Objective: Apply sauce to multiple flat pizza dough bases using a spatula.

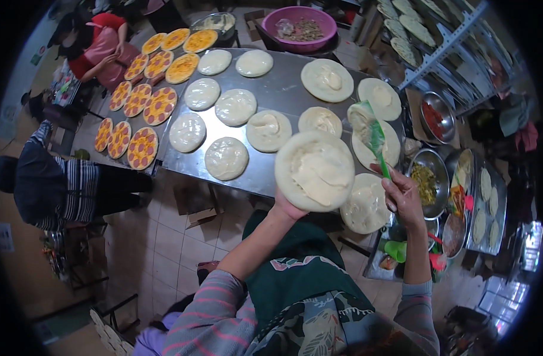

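My left hand (290, 207) holds up a round of dough (315, 171) from beneath, most of the fingers hidden under it. A pale cream-coloured spread lies over the middle of that round. In my right hand (400, 189) is the handle of a green plastic spatula (374, 135), its blade raised and coated with the same pale spread. Below the blade, a dough round (388, 149) lies on the metal table (280, 95). More rounds sit about it, some with a swirl of spread (268, 131), others with a glossy coat (236, 107).
Rounds topped with sausage slices (142, 148) fill the table's left part. One person in red (109, 49) and another in dark clothes (53, 187) stand beyond. At right are steel bowls (447, 129) and a rack (454, 49); a pink basin (300, 29) stands behind.
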### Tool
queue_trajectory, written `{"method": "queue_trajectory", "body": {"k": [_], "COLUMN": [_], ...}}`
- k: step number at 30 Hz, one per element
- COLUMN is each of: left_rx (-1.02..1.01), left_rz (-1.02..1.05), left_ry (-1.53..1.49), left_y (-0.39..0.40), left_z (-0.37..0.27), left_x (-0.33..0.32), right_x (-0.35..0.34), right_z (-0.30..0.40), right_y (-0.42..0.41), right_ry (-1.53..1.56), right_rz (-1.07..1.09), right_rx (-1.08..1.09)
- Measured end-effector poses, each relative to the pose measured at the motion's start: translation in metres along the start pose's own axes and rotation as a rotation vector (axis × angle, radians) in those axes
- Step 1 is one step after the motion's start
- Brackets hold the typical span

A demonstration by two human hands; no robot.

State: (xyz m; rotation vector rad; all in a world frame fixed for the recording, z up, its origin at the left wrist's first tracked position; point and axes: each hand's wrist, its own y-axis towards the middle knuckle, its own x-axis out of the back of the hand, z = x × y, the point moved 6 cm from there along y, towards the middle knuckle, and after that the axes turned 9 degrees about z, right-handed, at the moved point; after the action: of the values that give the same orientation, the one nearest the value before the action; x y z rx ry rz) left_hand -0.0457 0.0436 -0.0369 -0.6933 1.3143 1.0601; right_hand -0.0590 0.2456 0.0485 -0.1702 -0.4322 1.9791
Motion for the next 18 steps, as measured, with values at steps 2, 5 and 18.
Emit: {"method": "queue_trajectory", "body": {"k": [2, 5, 18], "left_rx": [-0.12, -0.326, -0.342], "left_rz": [-0.071, -0.039, -0.056], "left_ry": [0.136, 0.238, 0.492], "left_y": [0.005, 0.016, 0.019], "left_z": [-0.003, -0.004, 0.001], "left_x": [0.006, 0.009, -0.02], "right_x": [0.003, -0.039, -0.024], "right_z": [-0.023, -0.032, -0.011], "right_y": [-0.015, -0.043, 0.006], "right_ry": [-0.132, -0.499, 0.49], "right_rz": [-0.155, -0.281, -0.046], "right_rx": [0.073, 0.325, 0.122]}}
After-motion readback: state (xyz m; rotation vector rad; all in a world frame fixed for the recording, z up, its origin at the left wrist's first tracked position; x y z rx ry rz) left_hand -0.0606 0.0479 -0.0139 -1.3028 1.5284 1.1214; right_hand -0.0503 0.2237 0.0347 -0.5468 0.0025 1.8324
